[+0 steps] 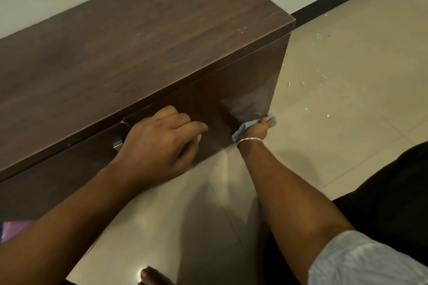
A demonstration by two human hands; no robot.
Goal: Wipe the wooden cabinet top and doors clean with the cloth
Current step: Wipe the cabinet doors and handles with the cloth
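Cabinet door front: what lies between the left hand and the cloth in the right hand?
Only bare glossy door shows between the left hand and the blue cloth bunched in the right hand, in the head view.

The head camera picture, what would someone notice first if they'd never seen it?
First, the big dark wooden cabinet against the wall, filling the upper left. Next, the right hand pressing a light blue cloth on the door's lower right corner, while the left hand rests on the door front. White crumbs dot the floor at right.
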